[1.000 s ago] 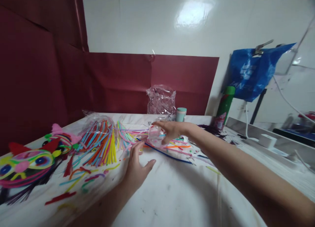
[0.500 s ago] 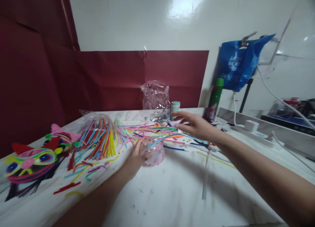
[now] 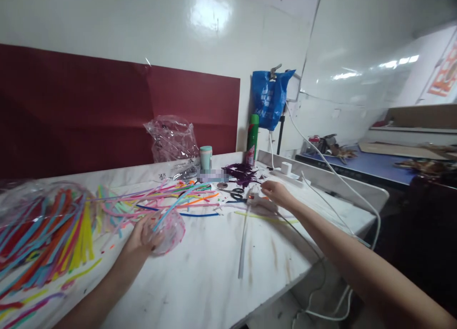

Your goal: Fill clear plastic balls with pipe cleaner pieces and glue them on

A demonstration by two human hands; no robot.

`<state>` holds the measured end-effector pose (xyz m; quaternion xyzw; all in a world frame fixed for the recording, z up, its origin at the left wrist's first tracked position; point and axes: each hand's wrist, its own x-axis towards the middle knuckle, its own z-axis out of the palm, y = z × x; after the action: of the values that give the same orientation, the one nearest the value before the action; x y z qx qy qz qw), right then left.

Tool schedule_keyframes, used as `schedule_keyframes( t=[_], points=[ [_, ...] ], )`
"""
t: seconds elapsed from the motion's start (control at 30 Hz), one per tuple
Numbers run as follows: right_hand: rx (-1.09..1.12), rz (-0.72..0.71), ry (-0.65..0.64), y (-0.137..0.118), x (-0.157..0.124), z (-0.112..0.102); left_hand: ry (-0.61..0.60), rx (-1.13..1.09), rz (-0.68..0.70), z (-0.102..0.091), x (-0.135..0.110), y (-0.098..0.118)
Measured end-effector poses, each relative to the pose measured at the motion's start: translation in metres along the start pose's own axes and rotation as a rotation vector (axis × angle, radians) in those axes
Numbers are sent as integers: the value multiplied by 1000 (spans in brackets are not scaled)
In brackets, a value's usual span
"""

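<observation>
Your left hand (image 3: pixel 141 236) now cups the clear ball (image 3: pixel 166 231), fingers curled round it, near the pipe cleaners (image 3: pixel 150 203); a second ago your right hand (image 3: pixel 273 194) held it. That hand has gone far right to the glue gun (image 3: pixel 250 198), fingers closing on it, grip unclear. The worktop (image 3: pixel 214 276) edge lies just right; bare room near you.

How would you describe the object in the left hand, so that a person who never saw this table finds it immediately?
Start at the white marble table and find the loose fan of colourful pipe cleaners across its middle. At their near end, the left hand holds a clear plastic ball with pink inside. It is the only round, see-through thing among long thin strands.
</observation>
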<state>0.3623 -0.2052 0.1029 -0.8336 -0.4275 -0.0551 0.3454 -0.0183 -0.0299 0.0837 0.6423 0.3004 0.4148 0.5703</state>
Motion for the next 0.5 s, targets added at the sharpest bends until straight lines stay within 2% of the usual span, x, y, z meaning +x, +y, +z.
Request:
schedule_keyframes(
  t=[0.13, 0.23, 0.43, 0.5],
  points=[
    [-238, -10, -127, 4, -7, 20, 15, 55, -26, -2, 1, 0],
    [-341, -41, -165, 5, -9, 28, 3, 66, -26, -6, 3, -1],
    [-358, -83, -98, 6, -7, 28, -37, 62, -32, -10, 1, 3],
    [-327, -101, -51, 5, -6, 21, 2, 90, 9, -12, 1, 2]
  ],
)
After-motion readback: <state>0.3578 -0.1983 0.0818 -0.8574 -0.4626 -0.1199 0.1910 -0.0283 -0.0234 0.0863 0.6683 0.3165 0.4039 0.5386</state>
